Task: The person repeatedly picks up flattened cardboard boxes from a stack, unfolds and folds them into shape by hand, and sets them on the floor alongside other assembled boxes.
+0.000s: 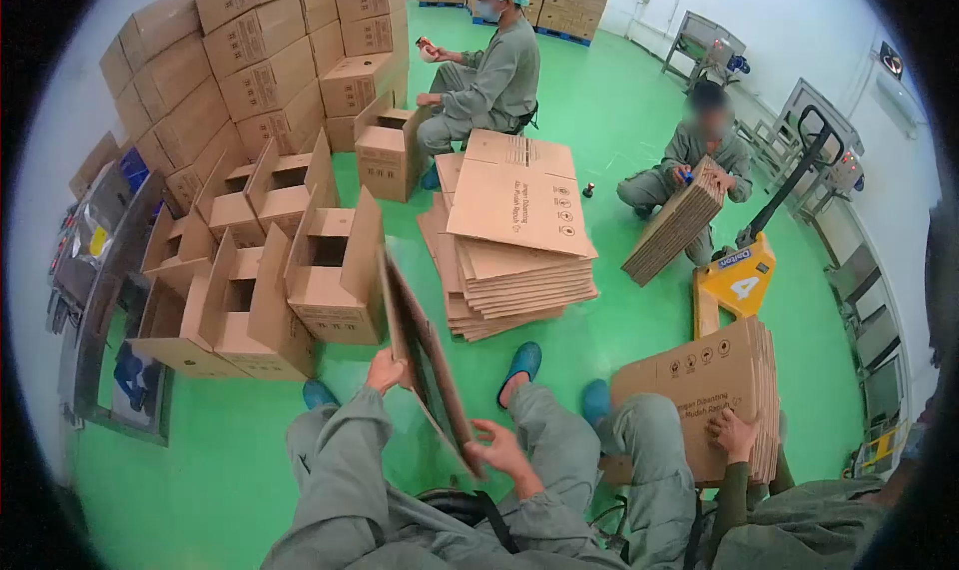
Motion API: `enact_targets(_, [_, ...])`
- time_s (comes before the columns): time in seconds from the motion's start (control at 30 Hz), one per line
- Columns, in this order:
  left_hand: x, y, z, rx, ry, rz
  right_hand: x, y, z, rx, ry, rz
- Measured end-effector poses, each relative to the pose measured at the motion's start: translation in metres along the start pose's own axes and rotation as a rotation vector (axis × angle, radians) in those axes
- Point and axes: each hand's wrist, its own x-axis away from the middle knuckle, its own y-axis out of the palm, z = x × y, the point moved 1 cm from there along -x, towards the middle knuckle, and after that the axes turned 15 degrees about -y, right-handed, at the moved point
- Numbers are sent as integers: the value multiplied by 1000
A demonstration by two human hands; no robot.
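A partly opened cardboard box stands tilted between my two hands, its narrow opening facing up. My left hand grips its left side, with the fingers wrapped round the edge. Lower down, my right hand holds the near right edge of the same box. Just beyond it lies a stack of flat cardboard boxes on the green floor. Several set-up boxes with raised flaps stand to the left of the box I hold.
Closed boxes are piled at the back left, near a seated co-worker. Another co-worker crouches by flat boxes, beside a yellow pallet jack. At my right, a co-worker's hand holds flat boxes. A metal frame stands left.
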Motion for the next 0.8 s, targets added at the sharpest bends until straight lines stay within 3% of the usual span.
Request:
enact_targets(0.1, [56, -40, -9, -70, 60, 61, -25, -30, -7, 362, -23, 184])
enact_targets(0.13, [92, -54, -12, -183, -37, 47, -31, -30, -5, 417, 18, 217])
enact_targets(0.23, [168, -25, -36, -357, -115, -16, -59, -51, 0, 578, -50, 383])
enact_targets(0.3, [203, 6, -56, -493, 35, 125, -78, -50, -9, 576, -82, 320])
enact_targets(0.37, [250, 24, 1, -891, 297, 754, -95, -50, -16, 581, -121, 279])
enact_targets(0.43, [239, 37, 22, -738, 584, 504, -103, -49, -19, 636, -149, 110])
enact_targets(0.5, [256, 65, 46, -710, 491, 121, -109, -52, -15, 623, -167, 64])
enact_targets(0.53, [247, 71, 48, -715, 484, 120, -111, -50, -14, 610, -185, 19])
enact_targets(0.6, [213, 86, 35, -843, 118, -245, -112, -51, -14, 627, -154, -40])
enact_targets(0.7, [182, 94, 17, -704, 238, -418, -117, -61, -15, 713, -78, -171])
enact_targets(0.77, [143, 82, 2, -694, -71, -704, -117, -58, -12, 756, -25, -251])
enact_targets(0.8, [137, 73, 11, -692, -80, -719, -117, -59, -11, 774, -20, -235])
